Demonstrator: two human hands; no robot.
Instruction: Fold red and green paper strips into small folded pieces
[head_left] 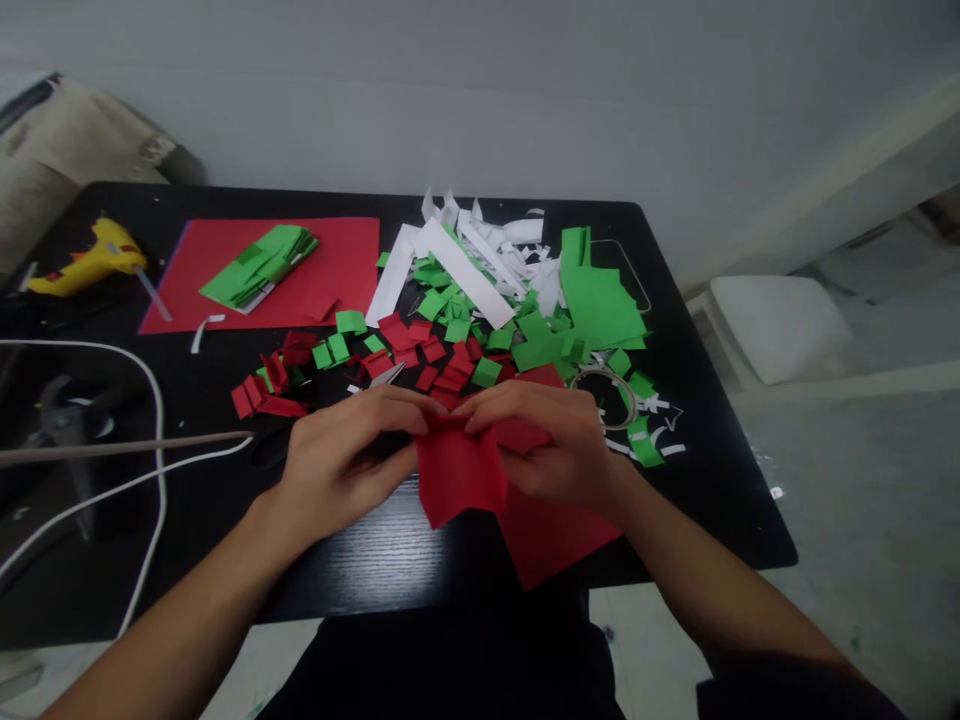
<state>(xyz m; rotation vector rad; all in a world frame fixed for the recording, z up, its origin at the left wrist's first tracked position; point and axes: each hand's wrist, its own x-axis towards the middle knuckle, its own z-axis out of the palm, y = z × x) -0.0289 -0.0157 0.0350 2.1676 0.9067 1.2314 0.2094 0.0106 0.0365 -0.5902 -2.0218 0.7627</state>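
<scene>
Between my two hands is a small piece of red paper (461, 475), held up by its top edge and creased so that it curves. My left hand (349, 450) pinches the upper left of the piece with thumb and fingers. At the upper right, my right hand (551, 435) grips the same edge. A larger red sheet (551, 535) lies on the black table (382, 570) under my right hand. Just beyond my fingers are cut red paper pieces (457, 370) and green paper scraps (450, 300). Scissors (388, 374) show only their blade tips behind my left hand.
A yellow glue gun (109, 260) lies at the far left, by a red sheet (349, 260) bearing a green paper stack (262, 265). White cables (159, 430) and pliers (67, 420) lie left. White strips (469, 275) and a tape roll (626, 400) lie beyond and right.
</scene>
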